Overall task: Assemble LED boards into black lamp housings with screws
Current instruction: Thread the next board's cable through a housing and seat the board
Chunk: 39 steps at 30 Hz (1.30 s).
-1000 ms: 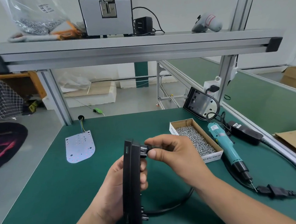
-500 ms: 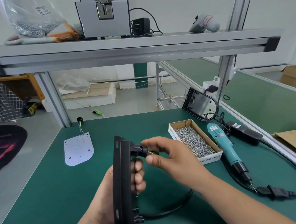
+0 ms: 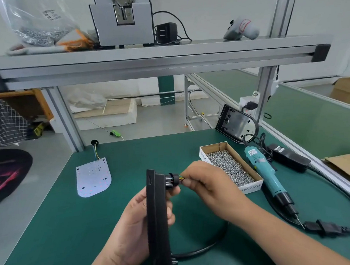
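Wiring step, I judge. My left hand (image 3: 135, 228) grips housing (image 3: 157, 213), on edge over mat (image 3: 72, 228); right hand (image 3: 207, 185) pinches wires (image 3: 181, 176) at gland (image 3: 171, 180). Board (image 3: 93, 178) lies flat, well apart, left. Next likely: lay housing flat, fetch board.

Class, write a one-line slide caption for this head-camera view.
Left hand holds a black lamp housing on edge; right hand pinches the wires at its connector, screw box nearby.

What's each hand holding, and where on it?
Left hand grips the black lamp housing around its middle; right hand pinches the wires at its connector.
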Motion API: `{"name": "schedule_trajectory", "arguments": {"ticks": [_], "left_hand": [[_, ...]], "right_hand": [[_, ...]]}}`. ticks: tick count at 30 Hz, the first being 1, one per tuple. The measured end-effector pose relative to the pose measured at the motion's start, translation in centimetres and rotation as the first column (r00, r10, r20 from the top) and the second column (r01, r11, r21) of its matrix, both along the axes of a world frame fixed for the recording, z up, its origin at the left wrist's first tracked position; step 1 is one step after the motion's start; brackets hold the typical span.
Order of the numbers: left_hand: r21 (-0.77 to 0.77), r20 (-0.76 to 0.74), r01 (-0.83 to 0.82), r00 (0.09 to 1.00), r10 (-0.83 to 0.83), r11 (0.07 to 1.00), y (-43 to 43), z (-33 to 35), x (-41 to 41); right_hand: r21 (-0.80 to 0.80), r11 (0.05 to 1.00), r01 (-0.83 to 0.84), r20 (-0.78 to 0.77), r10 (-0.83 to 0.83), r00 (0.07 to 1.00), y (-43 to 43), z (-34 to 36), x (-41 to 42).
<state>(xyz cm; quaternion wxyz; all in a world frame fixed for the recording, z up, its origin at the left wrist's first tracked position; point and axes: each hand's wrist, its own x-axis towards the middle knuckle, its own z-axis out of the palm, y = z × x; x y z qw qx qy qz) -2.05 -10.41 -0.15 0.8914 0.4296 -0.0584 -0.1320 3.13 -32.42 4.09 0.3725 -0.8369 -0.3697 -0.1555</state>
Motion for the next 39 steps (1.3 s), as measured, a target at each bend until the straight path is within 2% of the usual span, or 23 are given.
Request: {"name": "schedule_trajectory", "arguments": {"ticks": [3,7,19,25,30,39], "left_hand": [[0.033,0.044,-0.013,0.999,0.012,0.999,-0.3,0.5,-0.2],[0.076,0.025,0.023,0.999,-0.025,0.997,0.0,0.9,-0.4],[-0.017,0.038,0.039,0.999,-0.038,0.999,-0.1,1.2,-0.8],[0.046,0.031,-0.005,1.0,0.004,0.999,-0.2,0.7,-0.4],[0.015,0.027,-0.001,1.0,0.001,1.0,0.0,0.3,-0.2],[-0.049,0.018,0.053,0.998,-0.052,0.997,-0.2,0.5,-0.4]], "right_hand": [[-0.092,0.995,0.031,0.159,-0.017,0.987,0.4,0.0,-0.3],[-0.133,0.989,0.059,0.223,-0.028,0.974,0.4,-0.2,-0.3],[-0.111,0.989,0.098,0.17,-0.078,0.982,1.2,-0.3,-0.7],[-0.115,0.988,0.101,0.133,-0.086,0.987,1.4,-0.3,-0.2],[-0.105,0.991,0.085,0.096,-0.075,0.993,2.0,-0.4,0.1],[-0.098,0.992,0.084,0.123,-0.072,0.99,2.1,-0.5,0.6]]}}
